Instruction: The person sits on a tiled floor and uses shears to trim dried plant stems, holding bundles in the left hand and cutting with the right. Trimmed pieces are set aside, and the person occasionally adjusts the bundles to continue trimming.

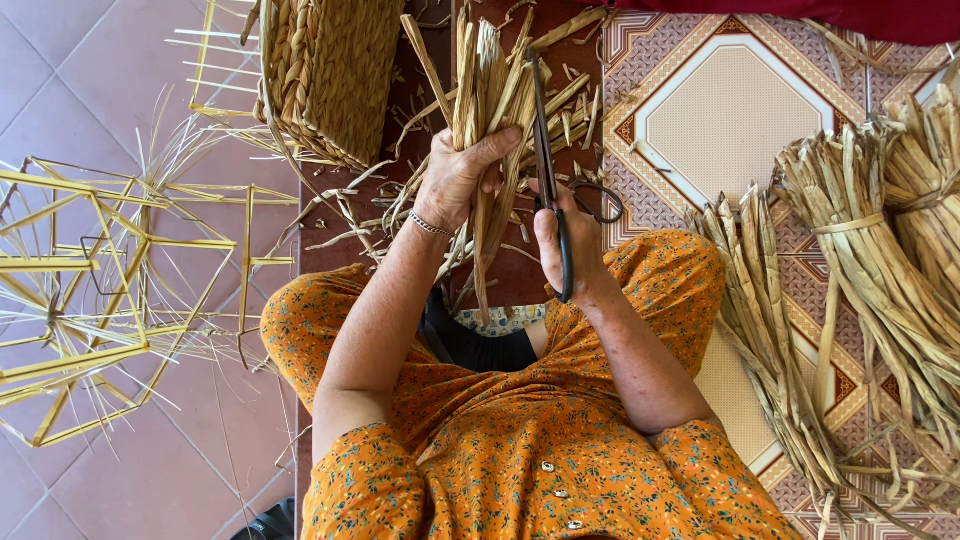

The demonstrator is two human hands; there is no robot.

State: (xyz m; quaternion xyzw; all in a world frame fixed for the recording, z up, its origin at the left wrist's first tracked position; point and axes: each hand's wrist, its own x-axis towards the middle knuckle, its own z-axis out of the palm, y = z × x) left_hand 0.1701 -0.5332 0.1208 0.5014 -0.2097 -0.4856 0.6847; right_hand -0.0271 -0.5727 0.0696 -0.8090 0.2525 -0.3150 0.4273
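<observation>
Seen from above, a person in an orange flowered dress sits on the floor. To the left, on pinkish floor tiles [60,60], lie yellow frames [110,290] of thin sticks, some tilted. Ahead stands a woven basket [335,70] of braided fibre, with loose dry scraps [350,215] scattered on the dark red floor below it. To the right, on a patterned mat [725,110], rest tied bundles of dried reeds [880,260], with a looser sheaf [765,330] beside the right knee.

The left hand [455,180], with a thin bracelet at the wrist, is closed tightly around a bunch of dried straw strips [490,90], held upright in front of the knees. The strips are pale tan, flat and uneven in length, fanning out above the fist and trailing below it.

The right hand [565,240] is wrapped around the handles of long dark scissors [545,140], whose blades point up just beside the bunch, touching its right edge.
</observation>
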